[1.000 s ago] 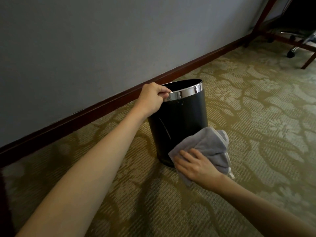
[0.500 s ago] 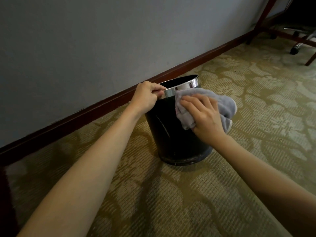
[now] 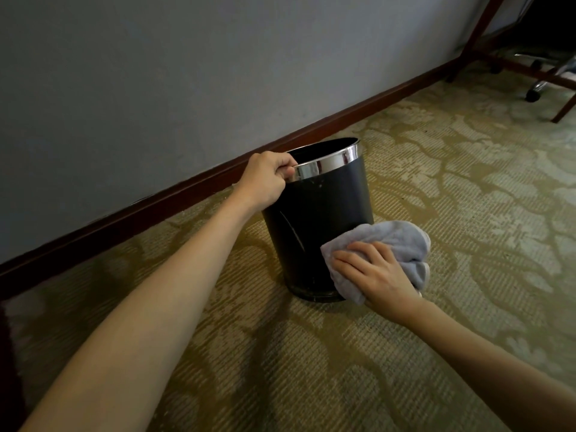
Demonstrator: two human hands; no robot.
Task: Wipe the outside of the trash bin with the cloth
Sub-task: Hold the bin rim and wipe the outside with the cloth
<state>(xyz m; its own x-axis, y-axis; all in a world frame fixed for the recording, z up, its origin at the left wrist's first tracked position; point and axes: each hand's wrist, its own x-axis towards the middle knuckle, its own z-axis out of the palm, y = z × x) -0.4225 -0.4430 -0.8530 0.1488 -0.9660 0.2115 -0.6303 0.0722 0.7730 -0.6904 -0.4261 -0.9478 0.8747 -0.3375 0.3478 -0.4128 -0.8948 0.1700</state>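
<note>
Black trash bin [image 3: 314, 219] with chrome rim band [image 3: 327, 163], upright on patterned olive carpet [image 3: 311, 369], near dark wood baseboard [image 3: 156, 207] under grey wall [image 3: 187, 73]. Left hand [image 3: 265, 179] closed on the bin's rim at its left side, fingers curled over the edge. Right hand [image 3: 377, 275] spread flat on grey cloth [image 3: 396, 244], fingers wide, pressing cloth against lower right of bin's outer wall, close to the base. Cloth bunched, partly spilling right of the hand, lower edge near the carpet. Pale streak visible on bin's near face. Far right: wooden frame legs [image 3: 473, 39], chair castor [image 3: 532, 95].
</note>
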